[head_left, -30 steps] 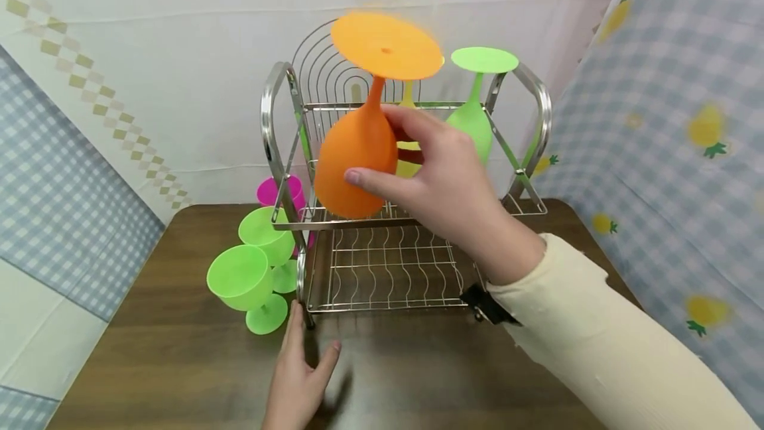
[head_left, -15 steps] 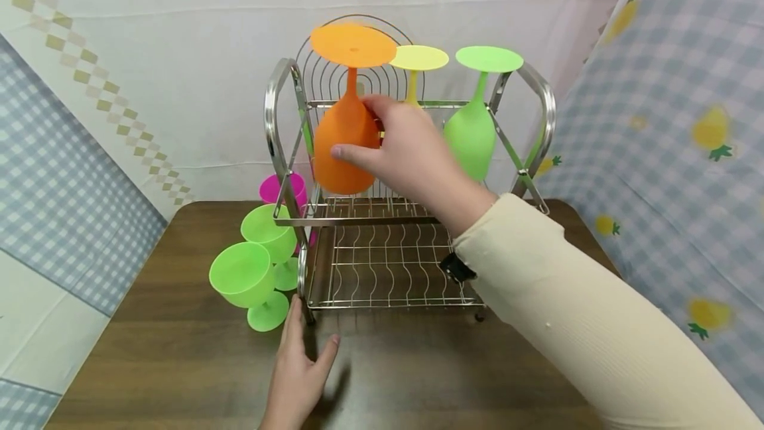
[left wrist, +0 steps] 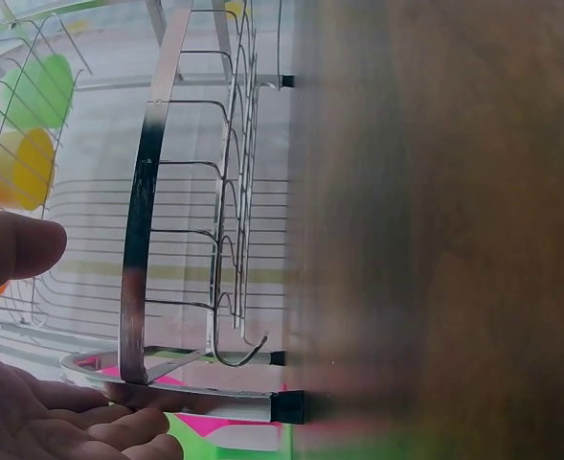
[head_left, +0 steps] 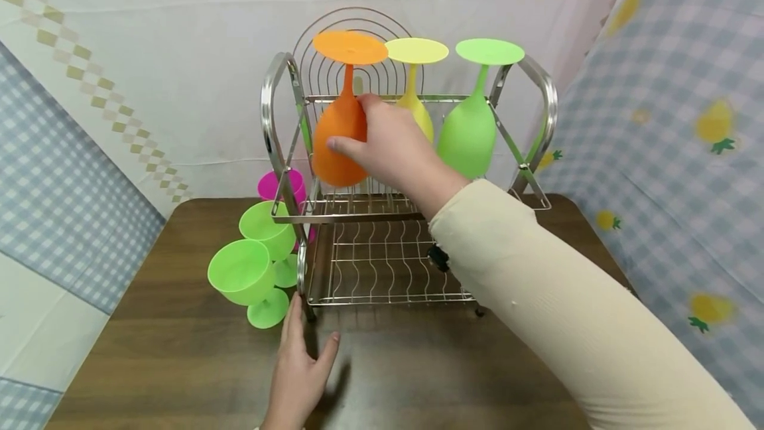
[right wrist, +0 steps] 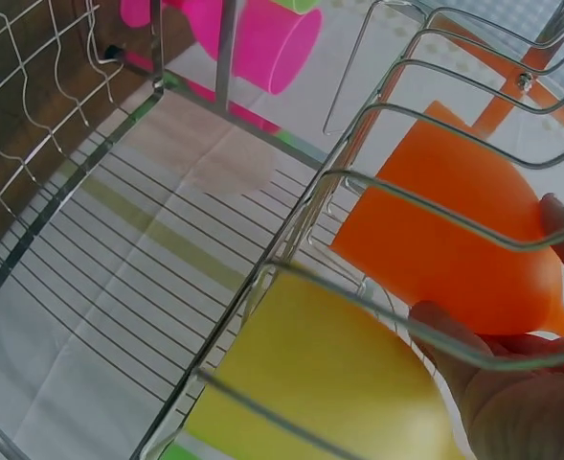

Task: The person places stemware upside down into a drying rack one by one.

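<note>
The head view looks forward and down across the table [head_left: 179, 350] at the front of the whole rack [head_left: 358, 217]. Both wrist views face into it from nearer, rolled sideways: the left low, the tabletop filling its right half; the right closest, by the orange goblet [right wrist: 444, 259] and yellow goblet [right wrist: 320, 364], which the head view shares from farther back.

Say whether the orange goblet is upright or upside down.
Upside down: in the head view, the orange goblet has its round foot uppermost and its bowl below, gripped by the right hand.
</note>
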{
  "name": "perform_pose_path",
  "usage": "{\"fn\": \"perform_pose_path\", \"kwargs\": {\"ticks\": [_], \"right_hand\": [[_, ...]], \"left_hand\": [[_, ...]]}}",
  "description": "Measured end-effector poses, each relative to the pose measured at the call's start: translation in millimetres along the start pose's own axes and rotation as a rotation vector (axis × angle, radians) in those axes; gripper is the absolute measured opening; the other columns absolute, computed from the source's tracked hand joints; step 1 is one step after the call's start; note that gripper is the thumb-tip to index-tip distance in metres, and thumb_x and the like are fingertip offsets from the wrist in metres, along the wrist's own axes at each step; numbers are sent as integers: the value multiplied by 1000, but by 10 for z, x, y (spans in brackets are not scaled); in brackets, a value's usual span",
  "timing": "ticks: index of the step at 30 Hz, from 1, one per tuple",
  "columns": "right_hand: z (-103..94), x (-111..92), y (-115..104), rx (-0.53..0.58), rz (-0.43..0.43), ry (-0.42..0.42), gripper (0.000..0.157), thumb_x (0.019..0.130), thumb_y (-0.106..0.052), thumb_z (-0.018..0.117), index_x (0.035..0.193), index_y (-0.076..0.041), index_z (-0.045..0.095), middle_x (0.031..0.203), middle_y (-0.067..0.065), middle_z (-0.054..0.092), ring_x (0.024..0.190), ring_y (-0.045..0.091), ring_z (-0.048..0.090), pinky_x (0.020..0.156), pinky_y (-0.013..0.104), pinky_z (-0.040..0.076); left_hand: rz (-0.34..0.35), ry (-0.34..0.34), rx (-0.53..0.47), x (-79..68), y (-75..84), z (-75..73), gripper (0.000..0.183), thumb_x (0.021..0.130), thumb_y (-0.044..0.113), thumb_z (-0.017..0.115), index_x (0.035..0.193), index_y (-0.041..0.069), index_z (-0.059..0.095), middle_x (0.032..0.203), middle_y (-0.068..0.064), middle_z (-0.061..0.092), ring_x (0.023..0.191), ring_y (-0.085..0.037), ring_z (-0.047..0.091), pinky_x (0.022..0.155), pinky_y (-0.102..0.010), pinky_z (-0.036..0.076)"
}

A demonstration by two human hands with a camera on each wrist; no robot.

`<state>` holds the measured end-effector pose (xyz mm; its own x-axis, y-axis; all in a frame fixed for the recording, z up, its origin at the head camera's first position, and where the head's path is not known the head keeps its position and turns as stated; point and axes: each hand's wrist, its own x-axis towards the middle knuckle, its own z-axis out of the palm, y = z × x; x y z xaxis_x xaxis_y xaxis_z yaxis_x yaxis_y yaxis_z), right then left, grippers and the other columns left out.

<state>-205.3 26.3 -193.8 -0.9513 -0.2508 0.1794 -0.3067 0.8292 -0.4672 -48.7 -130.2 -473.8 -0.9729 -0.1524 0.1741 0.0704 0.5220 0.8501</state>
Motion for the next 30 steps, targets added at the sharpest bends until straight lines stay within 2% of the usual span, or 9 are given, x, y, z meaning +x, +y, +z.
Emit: {"fn": "perform_pose_path", "kwargs": {"ticks": [5,9,16,21,26,30], "right_hand": [[39,38,-42,-24,40,-42,69,94,-44,69,147,-9,41,135,5,61,118,19,60,99,31,54],[25,71,-56,-44,74,-35,69,94,-43,69,147,-9,39,135,5,60,118,19,60,99,31,54],[52,80,-36,-16,74,-71,67,97,-40,66,149,-10,38,138,4,59,121,19,58,104,30,50],[66,49,23,3,77,-53,64,95,-41,68,145,-10,43,134,4,60,117,19,59,102,31,51],[12,-22,78,25,84,-38,68,93,-46,70,144,-8,45,131,4,61,114,20,59,98,31,53],[-50,-125,152,69,68,-8,73,91,-46,72,146,-7,45,140,5,57,125,22,55,105,35,49]], "left_hand": [[-12,-15,8,-13,7,-7,90,93,23,72,160,5,15,165,-17,18,147,-41,25,116,-65,26],[-6,-23,3,11,21,-6,91,93,23,72,161,7,14,166,-15,16,147,-41,25,116,-64,26],[-10,-21,12,-10,26,-39,89,93,23,72,160,5,17,165,-16,18,147,-40,26,117,-63,26],[-10,-42,6,-38,39,-28,87,94,22,71,160,4,17,165,-18,19,147,-41,26,116,-65,26],[-18,-39,-3,-54,39,3,86,94,22,71,160,7,18,165,-16,20,146,-40,28,115,-65,28],[-8,-19,-20,-54,17,4,85,94,21,71,161,12,19,164,-16,22,147,-39,28,116,-65,27]]}}
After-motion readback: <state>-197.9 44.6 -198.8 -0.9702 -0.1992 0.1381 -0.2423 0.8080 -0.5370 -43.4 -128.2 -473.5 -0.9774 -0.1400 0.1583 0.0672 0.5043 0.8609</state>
